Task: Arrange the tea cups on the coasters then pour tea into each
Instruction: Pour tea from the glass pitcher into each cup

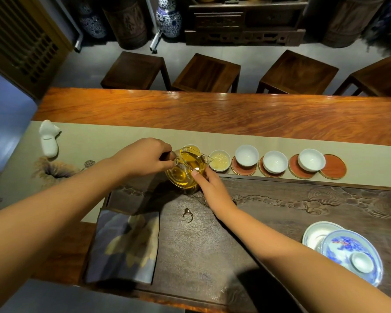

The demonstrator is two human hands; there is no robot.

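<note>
Dark stools (207, 73) and carved cabinets stand beyond the red-wood tabletop (212, 114), which carries a pale runner (122, 136) and a carved tea tray (280, 211). Glass pitcher (186, 170) of amber tea is the landmark: left hand (142, 158) pinches its handle, grip curled tight; right hand (209, 184) lies with straight fingers against its near side. Spout points right, toward the second cup (219, 160) just beside it. Three empty cups (278, 161) continue rightward on coasters (333, 169), the last coaster bare. Left hand seems set to carry the pour.
</note>
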